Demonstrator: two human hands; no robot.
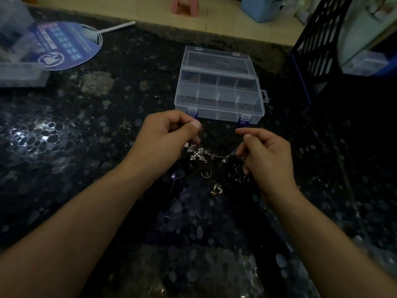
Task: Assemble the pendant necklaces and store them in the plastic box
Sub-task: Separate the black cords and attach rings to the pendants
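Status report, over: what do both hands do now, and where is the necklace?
Left hand and right hand both pinch the chain. Cross pendant hangs on it. Plastic box open behind. Loose rings below.

Blurred clear container [20, 67] at far left, cut by frame edge; contents unreadable. Print on blue fan [64, 45] too soft to read. Fingertips of left hand [169, 136] and right hand [263, 151] curled under, pinch points hidden. Thin black cord [211, 136] between hands nearly lost against dark table [96, 125]. Small dark charms [239, 174] beside right hand indistinct in shadow. Second clear box [365, 63] at right partly hidden behind black mesh basket [315, 48]. Both forearms cut by bottom edge.
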